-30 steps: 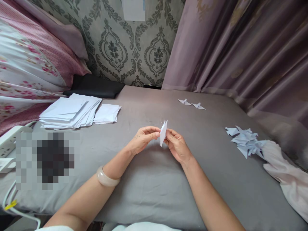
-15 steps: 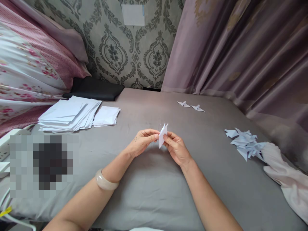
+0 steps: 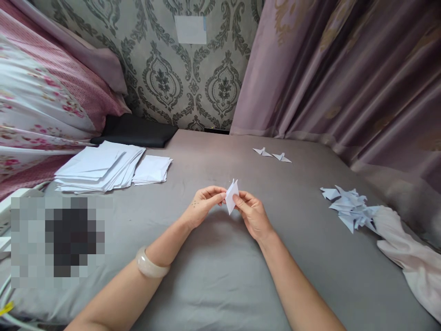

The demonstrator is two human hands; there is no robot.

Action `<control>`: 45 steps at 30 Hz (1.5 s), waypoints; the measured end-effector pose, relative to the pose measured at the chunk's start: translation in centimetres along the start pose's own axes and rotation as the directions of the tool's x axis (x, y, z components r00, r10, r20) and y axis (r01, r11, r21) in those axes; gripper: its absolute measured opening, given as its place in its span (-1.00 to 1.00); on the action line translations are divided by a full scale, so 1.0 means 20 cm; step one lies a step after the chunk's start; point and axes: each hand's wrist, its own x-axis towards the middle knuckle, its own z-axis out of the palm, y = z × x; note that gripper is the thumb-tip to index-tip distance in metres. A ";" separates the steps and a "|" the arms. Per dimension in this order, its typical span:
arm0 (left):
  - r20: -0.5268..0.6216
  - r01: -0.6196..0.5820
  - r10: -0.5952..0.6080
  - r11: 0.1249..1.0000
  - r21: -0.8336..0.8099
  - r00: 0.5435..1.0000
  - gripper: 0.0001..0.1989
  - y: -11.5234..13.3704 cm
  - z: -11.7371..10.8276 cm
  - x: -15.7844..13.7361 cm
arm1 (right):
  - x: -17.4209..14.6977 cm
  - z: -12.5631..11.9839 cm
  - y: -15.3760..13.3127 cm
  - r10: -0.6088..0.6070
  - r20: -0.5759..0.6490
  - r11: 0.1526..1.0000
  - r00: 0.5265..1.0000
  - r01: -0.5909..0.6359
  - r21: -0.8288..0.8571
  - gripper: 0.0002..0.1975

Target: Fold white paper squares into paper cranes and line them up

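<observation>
A small folded white paper [image 3: 231, 197], diamond-shaped with two points at its top, is held upright above the grey sheet [image 3: 220, 276]. My left hand [image 3: 209, 203] pinches its left edge between thumb and fingers. On the opposite side my right hand [image 3: 254, 213] grips it, the thumb lying on the face turned to me. Fingers behind the paper are partly hidden. Two folded paper birds [image 3: 262, 151] lie apart on the sheet at the far side. A heap of similar folded paper pieces [image 3: 353, 207] rests to the right.
At the left are a large stack of white paper [image 3: 93, 165] and a smaller stack of paper squares [image 3: 152, 169]. Behind them sits a black flat item [image 3: 136, 130]. A pale cloth [image 3: 403, 248] lies at the right edge, and purple curtains [image 3: 310, 82] hang behind.
The folded paper has turned slightly, so more of its face shows toward me. Both hands keep hold of it in nearly the same place. The view has tilted up a little.
</observation>
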 end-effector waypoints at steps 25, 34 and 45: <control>0.022 0.034 -0.038 0.988 0.154 0.999 -0.75 -0.03 -0.01 0.01 | 0.00 -0.01 0.05 -0.173 -0.089 0.911 0.981 0.125 -0.393 -0.83; 0.009 -0.061 0.060 0.993 0.106 0.998 -0.77 -0.03 0.00 0.01 | -0.01 -0.02 0.02 -0.147 0.012 0.922 0.989 0.142 -0.360 -0.80; -0.048 -0.090 0.095 0.992 0.093 0.994 -0.62 -0.03 0.02 0.00 | 0.01 -0.03 0.06 -0.115 -0.046 0.949 0.992 0.096 -0.299 -0.77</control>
